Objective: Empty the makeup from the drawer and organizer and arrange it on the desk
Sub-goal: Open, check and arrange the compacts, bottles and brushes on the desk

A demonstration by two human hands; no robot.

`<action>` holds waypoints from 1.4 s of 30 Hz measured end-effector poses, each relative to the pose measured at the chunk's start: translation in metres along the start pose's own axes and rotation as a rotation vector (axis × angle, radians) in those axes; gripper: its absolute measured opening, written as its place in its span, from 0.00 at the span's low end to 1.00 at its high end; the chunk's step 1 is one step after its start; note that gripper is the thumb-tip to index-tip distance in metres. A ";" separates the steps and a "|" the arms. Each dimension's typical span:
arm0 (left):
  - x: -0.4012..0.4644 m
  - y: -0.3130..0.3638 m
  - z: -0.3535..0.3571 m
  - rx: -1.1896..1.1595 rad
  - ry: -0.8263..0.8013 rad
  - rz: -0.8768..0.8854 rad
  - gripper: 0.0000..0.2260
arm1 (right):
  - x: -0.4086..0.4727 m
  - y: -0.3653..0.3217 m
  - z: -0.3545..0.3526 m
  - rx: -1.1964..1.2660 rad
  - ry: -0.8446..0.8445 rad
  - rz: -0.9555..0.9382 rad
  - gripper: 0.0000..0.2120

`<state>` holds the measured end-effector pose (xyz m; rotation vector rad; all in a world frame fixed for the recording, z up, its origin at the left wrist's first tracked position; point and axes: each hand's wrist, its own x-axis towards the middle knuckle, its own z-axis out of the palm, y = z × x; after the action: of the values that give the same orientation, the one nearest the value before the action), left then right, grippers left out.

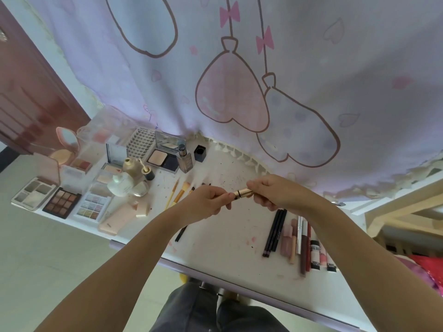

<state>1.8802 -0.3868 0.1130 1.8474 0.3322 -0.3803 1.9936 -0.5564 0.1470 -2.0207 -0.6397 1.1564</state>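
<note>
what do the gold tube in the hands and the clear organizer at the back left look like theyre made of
Gold tube: shiny metal or metallised plastic, judging by its bright sheen; a dark band rings it. Clear organizer: see-through hard plastic, probably acrylic, since the things inside show through its glossy walls.

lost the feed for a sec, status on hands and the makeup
Both hands, left and right, pinch one gold tube above the desk. Palettes left, lip products right. Nothing in the way.

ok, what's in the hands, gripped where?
A gold tube: right hand grips its gold body, left hand pinches the dark-ringed end.
</note>
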 end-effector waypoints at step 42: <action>0.088 -0.051 -0.005 0.132 0.658 0.107 0.06 | 0.111 0.061 0.065 0.290 0.555 0.267 0.09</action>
<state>1.9395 -0.3638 0.0338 2.0747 0.6602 0.3030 1.9935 -0.4947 0.0190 -2.0750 0.0726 0.7180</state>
